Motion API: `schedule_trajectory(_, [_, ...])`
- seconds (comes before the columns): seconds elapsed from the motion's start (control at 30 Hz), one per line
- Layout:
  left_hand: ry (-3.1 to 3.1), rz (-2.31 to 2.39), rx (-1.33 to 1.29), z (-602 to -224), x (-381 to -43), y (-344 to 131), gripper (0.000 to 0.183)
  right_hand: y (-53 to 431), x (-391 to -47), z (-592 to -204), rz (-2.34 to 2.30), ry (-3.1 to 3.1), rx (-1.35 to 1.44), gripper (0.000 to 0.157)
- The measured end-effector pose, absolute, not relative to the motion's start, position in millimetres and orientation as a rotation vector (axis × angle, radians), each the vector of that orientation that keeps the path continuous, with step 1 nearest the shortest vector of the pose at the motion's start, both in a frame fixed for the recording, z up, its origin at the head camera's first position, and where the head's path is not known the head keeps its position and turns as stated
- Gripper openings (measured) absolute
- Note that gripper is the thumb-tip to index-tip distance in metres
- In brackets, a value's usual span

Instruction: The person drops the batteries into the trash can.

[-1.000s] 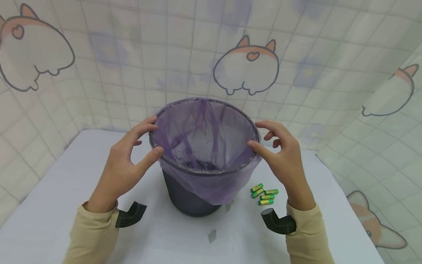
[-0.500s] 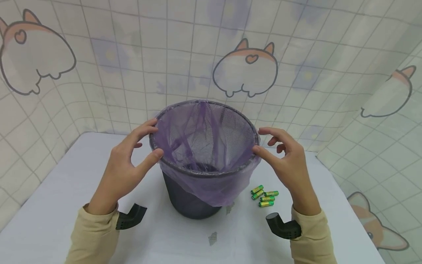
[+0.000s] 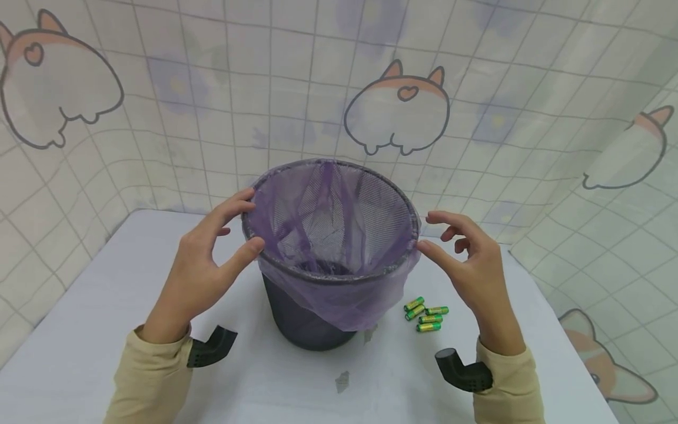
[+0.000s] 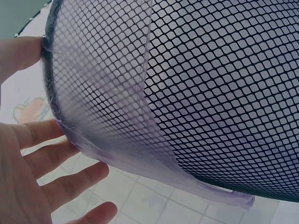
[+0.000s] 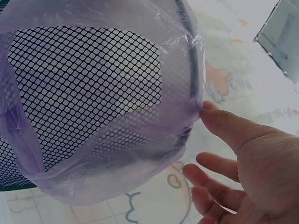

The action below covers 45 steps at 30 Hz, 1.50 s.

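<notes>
A dark mesh wastebasket stands upright on the white table, lined with a thin purple trash bag folded over its rim. The left hand touches the rim's left side with its thumb and fingertips, its fingers spread and relaxed; the left wrist view shows the bag hanging loosely down the outer mesh. At the right side, the right hand has its thumb tip at the bag-covered rim. Its other fingers are bent loosely off the basket, with nothing held between them.
Several green-and-yellow batteries lie on the table to the right of the basket. Grey patches mark the surface in front. A tile-patterned cloth with cartoon animals hangs behind and at the sides.
The right hand has drawn outward to the right, its thumb going from inside the rim to the rim's outer edge. The left hand and the wastebasket stay where they were.
</notes>
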<state>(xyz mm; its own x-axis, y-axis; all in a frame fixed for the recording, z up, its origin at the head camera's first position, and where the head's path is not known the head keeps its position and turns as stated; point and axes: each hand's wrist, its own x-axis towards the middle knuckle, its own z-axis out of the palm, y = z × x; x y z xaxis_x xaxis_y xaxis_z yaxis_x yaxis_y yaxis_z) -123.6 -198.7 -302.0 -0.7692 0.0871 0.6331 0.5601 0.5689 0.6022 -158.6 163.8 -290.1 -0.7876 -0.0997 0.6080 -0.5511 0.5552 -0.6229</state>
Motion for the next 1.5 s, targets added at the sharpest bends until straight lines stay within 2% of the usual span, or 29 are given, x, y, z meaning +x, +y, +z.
schedule_trajectory(1.5, [-2.251,-1.140,-0.513,-302.3,-124.0,-197.8,0.048,188.5,-148.0,-314.4,1.154,-2.369,0.339,0.042])
